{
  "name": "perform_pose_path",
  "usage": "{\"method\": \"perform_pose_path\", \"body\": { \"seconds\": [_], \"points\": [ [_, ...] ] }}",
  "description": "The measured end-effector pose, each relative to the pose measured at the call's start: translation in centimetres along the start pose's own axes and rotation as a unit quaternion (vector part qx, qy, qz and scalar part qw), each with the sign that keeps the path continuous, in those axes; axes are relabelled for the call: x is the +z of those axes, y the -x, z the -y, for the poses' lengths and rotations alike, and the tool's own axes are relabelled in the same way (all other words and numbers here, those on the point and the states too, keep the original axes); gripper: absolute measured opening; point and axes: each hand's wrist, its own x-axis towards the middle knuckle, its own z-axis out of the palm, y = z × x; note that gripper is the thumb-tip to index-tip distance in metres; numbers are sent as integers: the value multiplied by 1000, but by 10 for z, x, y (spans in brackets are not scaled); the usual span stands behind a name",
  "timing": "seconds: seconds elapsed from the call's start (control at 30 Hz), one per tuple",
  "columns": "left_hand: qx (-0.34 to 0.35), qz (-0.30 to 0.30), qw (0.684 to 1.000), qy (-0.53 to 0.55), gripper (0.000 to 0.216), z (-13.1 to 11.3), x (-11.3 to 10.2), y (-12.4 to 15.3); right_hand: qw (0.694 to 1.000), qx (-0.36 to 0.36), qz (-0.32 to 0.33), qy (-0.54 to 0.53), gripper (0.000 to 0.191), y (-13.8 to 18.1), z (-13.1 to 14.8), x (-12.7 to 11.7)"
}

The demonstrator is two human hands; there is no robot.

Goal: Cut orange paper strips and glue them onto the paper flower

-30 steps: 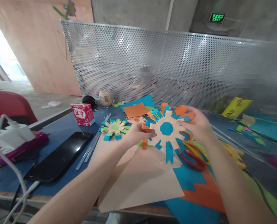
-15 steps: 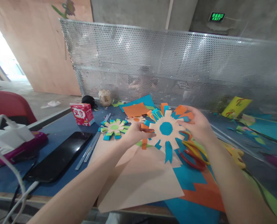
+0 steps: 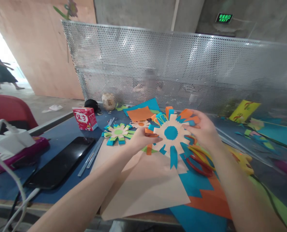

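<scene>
Between my hands is a paper flower [image 3: 179, 141] with a blue scalloped centre, pale petals, and blue and orange strips round its edge. My left hand [image 3: 143, 138] pinches its left edge, thumb in front. The right hand [image 3: 201, 125] grips the upper right edge by an orange strip. Another paper flower [image 3: 118, 132] with a green centre lies left of my left hand. A smaller flower [image 3: 141, 124] with an orange centre is partly hidden behind that hand. Scissors with red and yellow handles [image 3: 201, 161] lie below my right hand, partly covered.
Pale paper [image 3: 143, 187] covers the front of the table, with blue and orange sheets [image 3: 211, 199] beside it. To the left are a phone [image 3: 63, 164], clear glue sticks [image 3: 92, 158] and a red box [image 3: 84, 119]. A perforated metal panel [image 3: 124, 58] stands behind.
A person in dark clothing has appeared in the doorway at far left. My hands and the paper flower have barely moved.
</scene>
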Motion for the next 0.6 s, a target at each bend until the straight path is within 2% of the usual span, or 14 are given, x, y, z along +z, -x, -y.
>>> {"method": "perform_pose_path", "body": {
  "seconds": [0.2,0.4,0.47,0.6],
  "points": [
    [-7,-9,1000,-3,22,0,0,-1,1000,6,-4,-6,52,1,0,1],
    [56,4,998,1,28,3,-5,-4,999,-6,-45,-28,51,-3,0,0],
    [57,6,998,7,29,1,-7,-4,997,-6,-65,-44,51,-6,-2,-1],
    [21,-47,999,8,27,-4,-12,-3,992,2,-103,-69,51,-11,-11,-5]
  ]
}}
